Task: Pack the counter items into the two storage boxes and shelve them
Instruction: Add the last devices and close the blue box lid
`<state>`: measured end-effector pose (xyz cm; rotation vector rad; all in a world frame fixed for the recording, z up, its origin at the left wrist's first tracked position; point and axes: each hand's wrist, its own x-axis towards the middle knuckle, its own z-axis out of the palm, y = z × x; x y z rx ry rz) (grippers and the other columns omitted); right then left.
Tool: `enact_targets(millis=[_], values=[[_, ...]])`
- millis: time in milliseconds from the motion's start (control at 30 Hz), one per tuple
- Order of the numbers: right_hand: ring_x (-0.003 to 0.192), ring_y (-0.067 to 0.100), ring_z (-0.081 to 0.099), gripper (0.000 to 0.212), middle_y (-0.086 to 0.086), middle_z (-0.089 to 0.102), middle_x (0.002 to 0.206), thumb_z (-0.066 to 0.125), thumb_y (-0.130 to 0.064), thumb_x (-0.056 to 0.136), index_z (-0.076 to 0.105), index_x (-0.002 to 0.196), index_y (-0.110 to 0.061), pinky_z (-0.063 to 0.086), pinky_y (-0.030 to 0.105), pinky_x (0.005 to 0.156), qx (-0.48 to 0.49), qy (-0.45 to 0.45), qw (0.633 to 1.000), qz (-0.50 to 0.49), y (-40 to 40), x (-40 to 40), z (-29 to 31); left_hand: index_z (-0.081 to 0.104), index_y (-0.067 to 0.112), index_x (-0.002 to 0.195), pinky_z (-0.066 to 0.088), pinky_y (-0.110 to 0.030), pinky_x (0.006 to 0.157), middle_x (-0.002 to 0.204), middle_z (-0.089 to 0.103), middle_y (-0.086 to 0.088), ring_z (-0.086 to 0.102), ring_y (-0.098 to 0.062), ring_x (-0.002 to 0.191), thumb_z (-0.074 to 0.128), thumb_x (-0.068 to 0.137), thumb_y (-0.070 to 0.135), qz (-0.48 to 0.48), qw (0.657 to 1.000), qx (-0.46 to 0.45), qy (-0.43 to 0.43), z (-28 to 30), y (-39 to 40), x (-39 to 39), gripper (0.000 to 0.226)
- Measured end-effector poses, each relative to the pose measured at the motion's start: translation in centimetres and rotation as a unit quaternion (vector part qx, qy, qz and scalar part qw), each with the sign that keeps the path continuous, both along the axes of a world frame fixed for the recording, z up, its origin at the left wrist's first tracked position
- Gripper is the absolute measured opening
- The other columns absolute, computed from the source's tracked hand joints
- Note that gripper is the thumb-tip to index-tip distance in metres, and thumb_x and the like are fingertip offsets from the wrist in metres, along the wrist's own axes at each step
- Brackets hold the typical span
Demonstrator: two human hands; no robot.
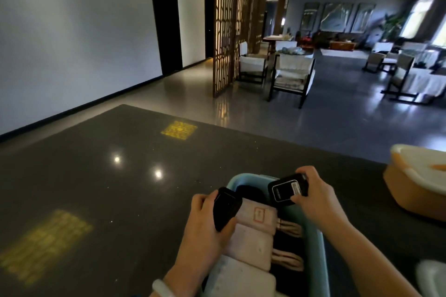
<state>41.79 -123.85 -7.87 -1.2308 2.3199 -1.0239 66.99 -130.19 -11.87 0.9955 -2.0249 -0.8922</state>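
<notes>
At a dark polished table [101, 190], the left hand [205, 222] grips a black device [225, 211] over the near-left side of a blue storage box [321, 248] lined with folded pink cloths [251, 231]. The right hand [313, 190] pinches a second, labelled black device [286, 190], long axis tilted, above the box's far end. An orange storage box [410, 190] sits well apart, right.

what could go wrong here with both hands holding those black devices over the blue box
1. The blue box already holds pink folded pouches, so the devices may not sit flat and could stop a lid closing.
2. The left hand grips its black device and the right hand the labelled device close together; they might knock.
3. The orange box runs out of view, so its footing is unclear.
</notes>
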Motion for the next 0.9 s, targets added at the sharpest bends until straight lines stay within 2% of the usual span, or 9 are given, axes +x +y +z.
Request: enact_targets(millis=[100, 200, 267, 400, 500, 600, 700, 833, 900], values=[[0.068, -0.003, 0.053, 0.053, -0.014, 0.053, 0.079, 0.069, -0.010, 0.080, 0.033, 0.101, -0.042, 0.038, 0.013, 0.047, 0.034, 0.073, 0.997, 0.006, -0.8, 0.3, -0.4, 0.034, 0.054, 0.122, 0.048, -0.016, 0.080, 0.116, 0.026, 0.035, 0.047, 0.011, 0.103, 0.064, 0.081, 0.055, 0.001, 1.000, -0.017, -0.005, -0.6, 0.0, 0.1, 0.051], [0.069, 0.002, 0.055, 0.038, -0.010, 0.056, 0.080, 0.070, -0.011, 0.080, 0.042, 0.098, -0.031, 0.043, 0.021, 0.054, 0.079, 0.090, 0.993, 0.005, -1.7, 0.5, -0.7, 0.037, 0.039, 0.136, 0.050, -0.023, 0.089, 0.118, 0.029, 0.024, 0.050, 0.004, 0.104, 0.066, 0.083, 0.052, -0.008, 0.999, -0.028, -0.019, -0.8, -0.9, -0.2, 0.062], [0.070, 0.005, 0.055, 0.031, -0.007, 0.057, 0.083, 0.070, -0.009, 0.080, 0.050, 0.096, -0.027, 0.045, 0.024, 0.059, 0.094, 0.085, 0.992, -0.003, -2.2, 0.6, -1.0, 0.038, 0.035, 0.137, 0.048, -0.020, 0.091, 0.117, 0.030, 0.023, 0.048, 0.005, 0.106, 0.067, 0.083, 0.050, -0.017, 0.999, -0.038, -0.022, -0.8, -1.5, -0.8, 0.063], [0.082, 0.012, 0.059, 0.028, 0.000, 0.062, 0.104, 0.066, -0.008, 0.083, 0.064, 0.107, -0.021, 0.049, 0.024, 0.069, 0.115, 0.067, 0.991, -0.005, -2.7, 0.7, -2.2, 0.037, 0.034, 0.138, 0.047, -0.021, 0.092, 0.117, 0.029, 0.022, 0.048, 0.000, 0.107, 0.067, 0.082, 0.049, -0.039, 0.997, -0.063, -0.036, -0.8, -2.6, -2.3, 0.065], [0.081, 0.008, 0.062, 0.024, -0.002, 0.064, 0.105, 0.064, -0.011, 0.087, 0.067, 0.108, -0.022, 0.054, 0.025, 0.073, 0.111, 0.040, 0.992, -0.037, -2.9, 0.9, -3.3, 0.035, 0.039, 0.138, 0.039, -0.024, 0.094, 0.118, 0.029, 0.020, 0.036, -0.002, 0.109, 0.068, 0.080, 0.048, -0.029, 0.995, -0.076, -0.058, -1.3, -2.9, -3.0, 0.067], [0.072, 0.000, 0.053, 0.029, -0.008, 0.060, 0.100, 0.063, -0.011, 0.088, 0.065, 0.115, -0.023, 0.042, 0.012, 0.055, 0.119, 0.013, 0.990, -0.069, -3.2, 0.9, -4.4, 0.033, 0.037, 0.140, 0.034, -0.023, 0.095, 0.115, 0.025, 0.022, 0.028, 0.003, 0.108, 0.068, 0.080, 0.046, -0.031, 0.994, -0.084, -0.067, -1.7, -3.2, -3.1, 0.070], [0.070, -0.002, 0.053, 0.028, -0.011, 0.059, 0.095, 0.058, -0.012, 0.092, 0.060, 0.117, -0.025, 0.034, 0.013, 0.048, 0.107, -0.041, 0.988, -0.101, -3.4, 0.9, -5.4, 0.032, 0.033, 0.143, 0.034, -0.022, 0.096, 0.113, 0.022, 0.022, 0.027, 0.003, 0.109, 0.068, 0.082, 0.043, -0.037, 0.993, -0.079, -0.081, -2.0, -3.3, -2.9, 0.071], [0.082, 0.007, 0.058, 0.026, -0.004, 0.061, 0.101, 0.056, -0.016, 0.093, 0.058, 0.119, -0.020, 0.044, 0.020, 0.069, 0.126, -0.043, 0.984, -0.117, -3.5, 0.9, -6.0, 0.031, 0.031, 0.143, 0.034, -0.022, 0.099, 0.113, 0.021, 0.020, 0.024, 0.002, 0.110, 0.067, 0.084, 0.043, -0.048, 0.989, -0.098, -0.097, -2.0, -3.0, -2.8, 0.070], [0.080, 0.007, 0.054, 0.025, -0.007, 0.058, 0.096, 0.058, -0.018, 0.092, 0.058, 0.117, -0.019, 0.042, 0.022, 0.071, 0.128, -0.036, 0.981, -0.138, -3.6, 0.9, -6.2, 0.030, 0.029, 0.145, 0.034, -0.022, 0.099, 0.115, 0.021, 0.018, 0.023, 0.002, 0.110, 0.066, 0.085, 0.043, -0.049, 0.987, -0.106, -0.111, -1.9, -2.9, -2.8, 0.071]])
